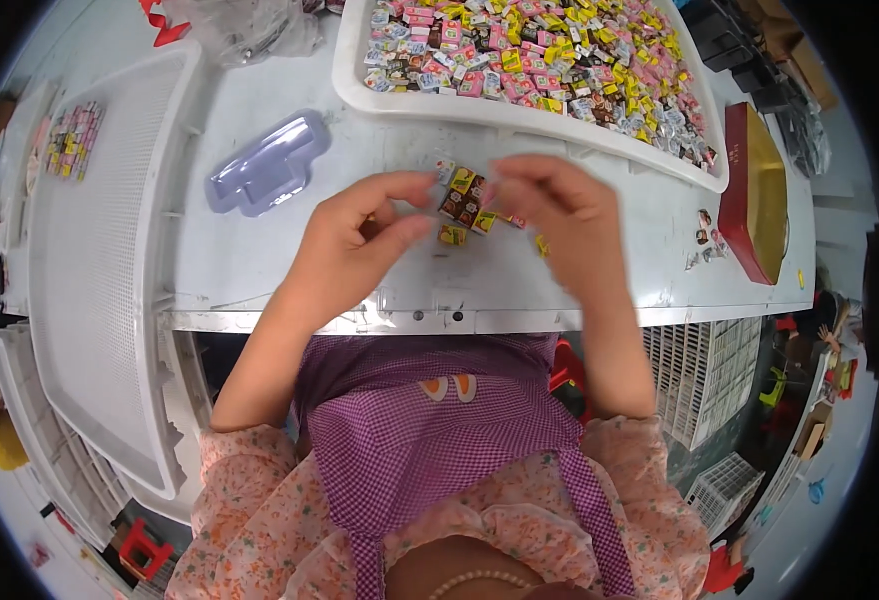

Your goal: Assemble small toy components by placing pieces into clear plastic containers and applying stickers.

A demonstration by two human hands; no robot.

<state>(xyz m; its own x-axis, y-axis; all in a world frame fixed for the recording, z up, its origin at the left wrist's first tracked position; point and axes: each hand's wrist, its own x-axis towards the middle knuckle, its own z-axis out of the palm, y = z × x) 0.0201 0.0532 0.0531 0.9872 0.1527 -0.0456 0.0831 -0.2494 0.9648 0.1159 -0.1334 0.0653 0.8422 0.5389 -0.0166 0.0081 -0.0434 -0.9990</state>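
A small cluster of wrapped candies [464, 198], brown, yellow and white, lies on the table between my hands. My left hand [364, 235] is at its left side, thumb and forefinger apart, with nothing seen between them. On the other side my right hand [574, 225] is slightly blurred, its fingers curled together at the cluster's edge. A bit of pink shows at those fingertips, but what they hold is unclear. A loose yellow candy [542, 245] lies beside the right hand. A clear bluish plastic tray [269, 165] with a stepped shape rests to the left.
A big white bin [519, 125] heaped with colourful candies stands at the back. A long white mesh tray [99, 260] is on the left, with a candy block [74, 140] in it. At right are an open red box [749, 200] with a gold inside and scattered candies [707, 235].
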